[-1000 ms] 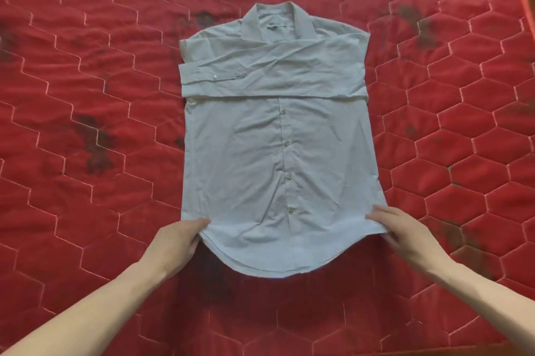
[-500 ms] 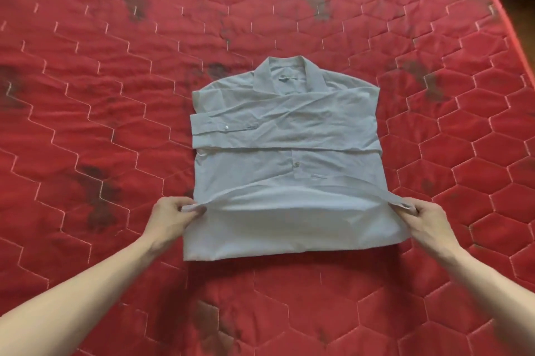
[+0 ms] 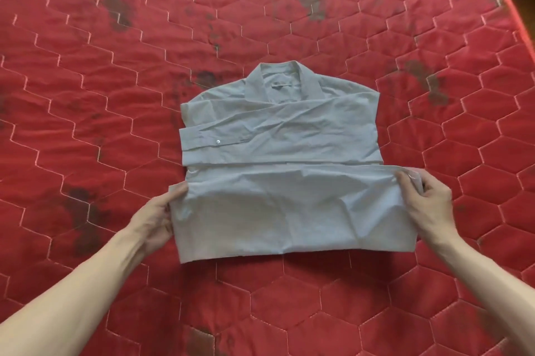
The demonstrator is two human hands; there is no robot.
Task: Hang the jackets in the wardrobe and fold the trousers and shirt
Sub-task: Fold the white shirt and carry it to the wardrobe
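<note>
the red quilted mattress [image 3: 86,95] filled pretty much the whole view, dark blotches on it here and there. on it, roughly in the middle, lay the pale grey shirt [image 3: 278,135], front up with the collar [image 3: 282,82] at the far end. both sleeves were already crossed over the chest, one cuff [image 3: 215,141] with its white button sitting on the left edge. the bottom part was turned up over the body, so the hem [image 3: 289,171] sat just below the folded sleeves, not quite flat yet

the left hand [image 3: 155,221] was pinching the left corner of that hem, fingers curled on the cloth. the right hand [image 3: 427,205] had the right corner bunched between thumb and fingers, also clamped on the shirt

so my read: the shirt fold was more than halfway, probably one more fold up toward the collar and a smoothing left. no jackets, trousers or wardrobe anywhere in view, so couldn't tell how those parts stood
</note>
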